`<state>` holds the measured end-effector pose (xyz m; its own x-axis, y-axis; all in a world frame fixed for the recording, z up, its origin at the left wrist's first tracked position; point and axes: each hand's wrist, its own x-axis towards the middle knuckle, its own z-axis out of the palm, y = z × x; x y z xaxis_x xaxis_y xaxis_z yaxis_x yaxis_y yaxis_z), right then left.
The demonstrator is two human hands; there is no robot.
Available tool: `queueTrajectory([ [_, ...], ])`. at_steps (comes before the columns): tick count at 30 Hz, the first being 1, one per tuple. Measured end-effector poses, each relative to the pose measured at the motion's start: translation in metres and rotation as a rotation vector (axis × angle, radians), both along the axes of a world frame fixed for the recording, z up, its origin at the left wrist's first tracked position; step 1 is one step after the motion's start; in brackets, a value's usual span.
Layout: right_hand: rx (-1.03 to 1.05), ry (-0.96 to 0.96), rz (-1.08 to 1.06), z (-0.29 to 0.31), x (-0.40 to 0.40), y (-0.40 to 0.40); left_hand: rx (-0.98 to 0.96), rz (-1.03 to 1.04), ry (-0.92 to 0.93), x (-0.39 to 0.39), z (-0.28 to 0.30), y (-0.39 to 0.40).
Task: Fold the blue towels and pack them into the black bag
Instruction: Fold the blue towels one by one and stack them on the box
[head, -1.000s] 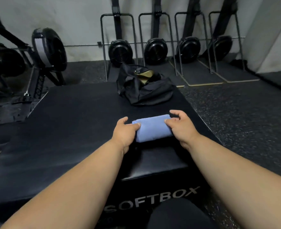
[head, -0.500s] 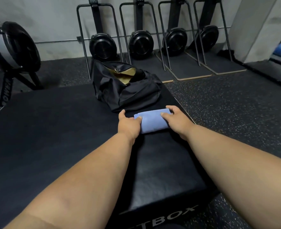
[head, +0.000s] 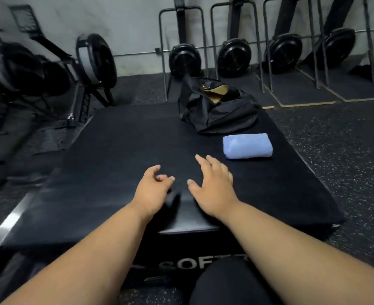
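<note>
A folded blue towel (head: pixel 247 146) lies on the black soft box (head: pixel 120 164), just in front of the black bag (head: pixel 221 113). The bag sits at the box's far right with its top open, showing a tan lining. My left hand (head: pixel 154 188) hovers over the middle of the box, fingers loosely curled and holding nothing. My right hand (head: pixel 212 186) is beside it, fingers spread and relaxed, a little short and left of the towel. Neither hand touches the towel.
Several rowing machines (head: pixel 185 60) stand upright on end along the back wall, another (head: pixel 93 60) at the left. Speckled rubber floor (head: pixel 340 150) lies right of the box. My dark-clad knee (head: pixel 232 282) is at the near edge.
Both hands have let go of the folded towel and pulled back toward me. The towel now lies alone in front of the bag. The view has swung to the left.
</note>
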<state>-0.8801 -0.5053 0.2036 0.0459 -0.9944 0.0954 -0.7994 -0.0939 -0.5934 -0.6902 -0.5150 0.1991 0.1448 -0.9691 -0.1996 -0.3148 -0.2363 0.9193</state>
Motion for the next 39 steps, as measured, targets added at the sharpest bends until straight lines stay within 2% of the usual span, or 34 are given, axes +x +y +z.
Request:
queueTrajectory([
  [8,0.266,-0.25,0.587,0.021,0.238,0.114,0.042,0.462,0.0,0.241,0.015,0.204],
  [11,0.412,-0.306,0.719,0.023,0.327,0.163,0.098,0.681,0.034,0.331,0.003,0.297],
  [15,0.551,-0.228,0.873,0.004,0.432,0.217,0.238,0.862,-0.038,0.426,-0.035,0.41],
  [20,0.641,-0.145,0.953,-0.038,0.536,0.258,0.351,1.003,-0.148,0.496,-0.093,0.493],
  [25,0.719,-0.066,1.008,-0.085,0.606,0.258,0.598,0.969,-0.279,0.557,-0.141,0.521],
  [32,0.77,0.013,1.023,-0.119,0.657,0.24,0.865,0.747,-0.578,0.625,-0.19,0.511],
  [36,0.74,0.068,1.053,-0.122,0.665,0.24,1.018,0.721,-0.552,0.652,-0.214,0.513],
  [39,0.761,0.047,1.036,-0.119,0.663,0.24,0.997,0.726,-0.564,0.666,-0.224,0.52],
])
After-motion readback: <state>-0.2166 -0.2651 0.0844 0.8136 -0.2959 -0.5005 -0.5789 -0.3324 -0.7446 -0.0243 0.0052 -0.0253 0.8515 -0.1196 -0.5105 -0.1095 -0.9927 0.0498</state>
